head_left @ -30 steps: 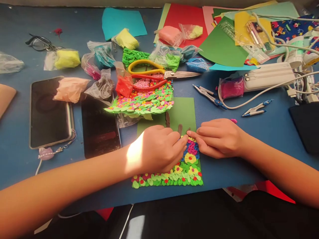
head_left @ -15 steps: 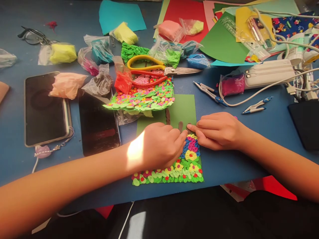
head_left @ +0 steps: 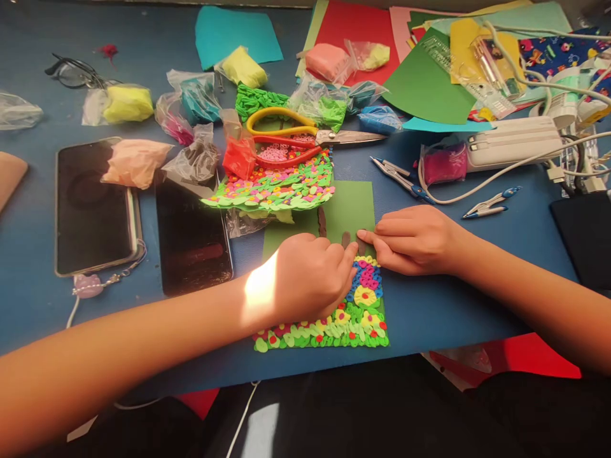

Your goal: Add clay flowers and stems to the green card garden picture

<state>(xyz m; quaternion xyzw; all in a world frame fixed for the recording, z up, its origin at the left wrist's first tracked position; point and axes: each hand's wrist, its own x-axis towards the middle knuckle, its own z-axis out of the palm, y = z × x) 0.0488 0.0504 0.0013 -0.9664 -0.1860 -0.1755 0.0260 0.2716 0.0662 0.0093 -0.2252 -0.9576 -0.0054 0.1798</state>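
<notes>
A green card [head_left: 351,207] lies near the table's front edge, its lower part covered in small coloured clay flowers [head_left: 356,318]. Thin brown clay strips [head_left: 321,222] stand upright on the bare green. My left hand [head_left: 312,277] rests curled on the card's left half, fingertips by a brown strip. My right hand [head_left: 413,240] lies on the card's right edge, fingers pressed together and pointing left at another brown strip [head_left: 361,245]. The two sets of fingertips almost meet.
A second clay-covered piece [head_left: 274,187] and yellow-handled scissors [head_left: 296,137] sit just behind the card. Bagged clay lumps [head_left: 128,105], two phones [head_left: 90,207], tweezers [head_left: 401,178], a power bank [head_left: 513,143] with cables and coloured paper sheets [head_left: 424,89] crowd the blue table [head_left: 515,235].
Both hands have shifted slightly up the card, the right hand moving off the flower patch toward the brown strips. Nothing else on the table has moved.
</notes>
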